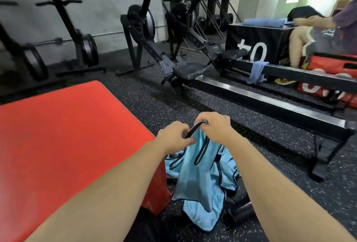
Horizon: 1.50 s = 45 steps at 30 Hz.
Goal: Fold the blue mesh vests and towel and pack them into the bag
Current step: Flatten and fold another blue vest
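**A:** Two hands are on it. The left hand (174, 135) and the right hand (214, 125) sit close together, and both pinch the dark trim at the top of a blue mesh vest (199, 174). The cloth hangs from them down to the speckled floor (154, 102), just beside the red padded block (67, 135).

**B:** Only one vest?

**A:** More pale blue cloth lies bunched behind it, so probably a second. I cannot separate them.

**B:** How will it handle?

**A:** It looks light and limp, with no stiffness at all. I expect it to sag and bunch wherever it is unsupported, and mesh tends to slide on itself. The bound trim looks like the firmest part. I would take it by the two shoulder straps with the hands spread apart, so the body hangs flat. Then I would lay it on the red block to fold.

**B:** And the towel and the bag?

**A:** A blue cloth (257, 71) is draped over the rowing machine rail (270, 106), well apart from the hands. That may be the towel. As for the bag, I cannot tell. A dark object (241, 210) lies under the vest's hem, mostly hidden.
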Each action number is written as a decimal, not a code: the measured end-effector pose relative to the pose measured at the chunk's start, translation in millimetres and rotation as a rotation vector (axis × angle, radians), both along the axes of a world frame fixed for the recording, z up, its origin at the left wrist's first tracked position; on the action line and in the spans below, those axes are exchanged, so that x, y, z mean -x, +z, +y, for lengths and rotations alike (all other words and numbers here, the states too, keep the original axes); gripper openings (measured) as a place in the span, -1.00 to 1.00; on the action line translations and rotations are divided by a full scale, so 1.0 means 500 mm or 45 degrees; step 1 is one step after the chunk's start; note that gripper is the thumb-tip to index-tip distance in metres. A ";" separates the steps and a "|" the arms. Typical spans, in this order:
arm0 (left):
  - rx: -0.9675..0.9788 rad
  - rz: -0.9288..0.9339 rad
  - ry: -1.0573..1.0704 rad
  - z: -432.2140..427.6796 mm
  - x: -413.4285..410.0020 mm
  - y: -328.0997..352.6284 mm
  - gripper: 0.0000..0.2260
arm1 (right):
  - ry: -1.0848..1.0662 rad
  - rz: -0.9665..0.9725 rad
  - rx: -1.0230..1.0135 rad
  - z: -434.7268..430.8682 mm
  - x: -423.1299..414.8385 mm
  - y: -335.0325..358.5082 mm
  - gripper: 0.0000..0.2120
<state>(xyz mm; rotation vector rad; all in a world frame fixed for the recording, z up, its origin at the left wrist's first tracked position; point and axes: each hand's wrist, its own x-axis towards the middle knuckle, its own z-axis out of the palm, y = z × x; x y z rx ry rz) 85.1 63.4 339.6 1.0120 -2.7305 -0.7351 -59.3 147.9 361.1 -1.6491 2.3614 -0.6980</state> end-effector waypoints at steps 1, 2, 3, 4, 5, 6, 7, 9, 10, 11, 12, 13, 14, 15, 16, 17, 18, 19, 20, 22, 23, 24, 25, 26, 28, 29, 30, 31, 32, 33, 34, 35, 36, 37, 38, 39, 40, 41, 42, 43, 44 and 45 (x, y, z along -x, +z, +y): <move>0.008 -0.010 0.009 0.004 -0.013 0.010 -0.69 | -0.008 -0.004 0.032 0.005 -0.003 0.011 -0.66; 0.023 -0.038 0.034 0.007 -0.025 0.017 -0.66 | -0.022 -0.007 0.070 0.010 -0.006 0.020 -0.67; 0.036 -0.068 0.060 0.009 -0.036 0.023 -0.65 | -0.042 -0.012 0.104 0.013 -0.007 0.027 -0.67; 0.043 -0.100 0.086 0.012 -0.047 0.029 -0.66 | -0.068 -0.019 0.131 0.016 -0.008 0.033 -0.68; 0.051 -0.124 0.103 0.014 -0.057 0.033 -0.68 | -0.096 -0.026 0.150 0.019 -0.010 0.038 -0.69; 0.055 -0.142 0.114 0.013 -0.068 0.038 -0.70 | -0.126 -0.025 0.169 0.020 -0.011 0.042 -0.70; 0.067 -0.153 0.118 0.012 -0.079 0.042 -0.72 | -0.161 -0.023 0.195 0.020 -0.013 0.045 -0.70; 0.112 -0.174 0.163 0.008 -0.100 0.046 -0.79 | -0.256 -0.042 0.276 0.022 -0.017 0.051 -0.70; 0.143 -0.176 0.226 0.006 -0.110 0.049 -0.83 | -0.299 -0.065 0.315 0.022 -0.021 0.053 -0.70; 0.174 -0.167 0.299 0.004 -0.118 0.053 -0.88 | -0.320 -0.081 0.338 0.021 -0.024 0.055 -0.71; 0.201 -0.143 0.376 0.002 -0.126 0.058 -0.88 | -0.318 -0.080 0.340 0.020 -0.028 0.056 -0.72; 0.229 -0.106 0.454 0.000 -0.130 0.064 -0.81 | -0.304 -0.070 0.324 0.019 -0.033 0.059 -0.73; 0.252 -0.067 0.516 -0.004 -0.133 0.072 -0.74 | -0.288 -0.061 0.304 0.018 -0.040 0.064 -0.73; 0.267 -0.028 0.552 -0.009 -0.134 0.081 -0.70 | -0.270 -0.056 0.274 0.015 -0.046 0.072 -0.73; 0.264 0.004 0.564 -0.016 -0.132 0.089 -0.69 | -0.242 -0.047 0.233 0.012 -0.051 0.079 -0.73; 0.249 0.034 0.541 -0.023 -0.129 0.098 -0.69 | -0.196 -0.033 0.171 0.008 -0.056 0.086 -0.73; 0.238 0.062 0.492 -0.029 -0.124 0.107 -0.70 | -0.137 -0.016 0.100 0.004 -0.060 0.092 -0.73; 0.226 0.081 0.434 -0.032 -0.118 0.116 -0.71 | -0.078 -0.015 0.030 -0.003 -0.066 0.098 -0.74; 0.213 0.094 0.378 -0.033 -0.111 0.125 -0.73 | -0.018 -0.030 -0.030 -0.010 -0.074 0.102 -0.74; 0.186 0.089 0.304 -0.030 -0.097 0.139 -0.79 | 0.102 -0.070 -0.094 -0.027 -0.092 0.103 -0.72; 0.182 0.082 0.287 -0.026 -0.091 0.146 -0.81 | 0.154 -0.075 -0.095 -0.035 -0.100 0.101 -0.73; 0.180 0.083 0.276 -0.025 -0.088 0.149 -0.81 | 0.192 -0.068 -0.099 -0.040 -0.110 0.102 -0.75; 0.186 0.089 0.269 -0.024 -0.087 0.151 -0.82 | 0.209 -0.054 -0.105 -0.043 -0.117 0.102 -0.80; 0.198 0.094 0.270 -0.025 -0.089 0.152 -0.82 | 0.200 -0.052 -0.107 -0.045 -0.119 0.100 -0.87; 0.232 0.086 0.281 -0.029 -0.102 0.150 -0.83 | 0.165 -0.091 -0.091 -0.045 -0.117 0.098 -0.82; 0.251 0.063 0.278 -0.031 -0.112 0.150 -0.87 | 0.156 -0.119 -0.084 -0.046 -0.116 0.095 -0.75; 0.276 0.028 0.272 -0.033 -0.122 0.152 -0.92 | 0.148 -0.135 -0.081 -0.047 -0.115 0.092 -0.74; 0.313 -0.010 0.271 -0.035 -0.133 0.154 -0.96 | 0.142 -0.139 -0.086 -0.049 -0.114 0.091 -0.76; 0.354 -0.043 0.279 -0.039 -0.143 0.157 -0.97 | 0.134 -0.143 -0.091 -0.051 -0.115 0.091 -0.79; 0.387 -0.064 0.293 -0.045 -0.156 0.158 -0.96 | 0.121 -0.136 -0.094 -0.054 -0.113 0.089 -0.82; 0.403 -0.073 0.315 -0.053 -0.170 0.161 -0.96 | 0.101 -0.117 -0.101 -0.058 -0.111 0.088 -0.86; 0.395 -0.070 0.346 -0.064 -0.183 0.162 -0.95 | 0.078 -0.099 -0.101 -0.061 -0.108 0.086 -0.85; 0.359 -0.045 0.376 -0.077 -0.198 0.162 -0.94 | 0.047 -0.090 -0.106 -0.064 -0.105 0.084 -0.80; 0.299 0.018 0.389 -0.091 -0.213 0.159 -0.88 | 0.027 -0.090 -0.109 -0.067 -0.104 0.083 -0.77; 0.231 0.109 0.377 -0.104 -0.224 0.156 -0.78 | 0.016 -0.094 -0.110 -0.071 -0.102 0.081 -0.76; 0.159 0.221 0.355 -0.113 -0.235 0.153 -0.69 | 0.009 -0.100 -0.110 -0.075 -0.103 0.078 -0.77; 0.074 0.335 0.345 -0.117 -0.243 0.153 -0.65 | -0.007 -0.110 -0.114 -0.079 -0.105 0.076 -0.78; -0.009 0.434 0.353 -0.118 -0.248 0.154 -0.64 | -0.021 -0.115 -0.116 -0.082 -0.108 0.075 -0.78; -0.076 0.503 0.379 -0.119 -0.250 0.155 -0.65 | -0.033 -0.111 -0.119 -0.085 -0.114 0.073 -0.77; -0.121 0.541 0.410 -0.120 -0.248 0.155 -0.65 | -0.037 -0.100 -0.119 -0.087 -0.120 0.073 -0.76; -0.145 0.556 0.447 -0.119 -0.244 0.156 -0.65 | -0.033 -0.083 -0.118 -0.090 -0.127 0.073 -0.77; -0.154 0.560 0.486 -0.117 -0.239 0.156 -0.66 | -0.025 -0.045 -0.108 -0.092 -0.134 0.074 -0.78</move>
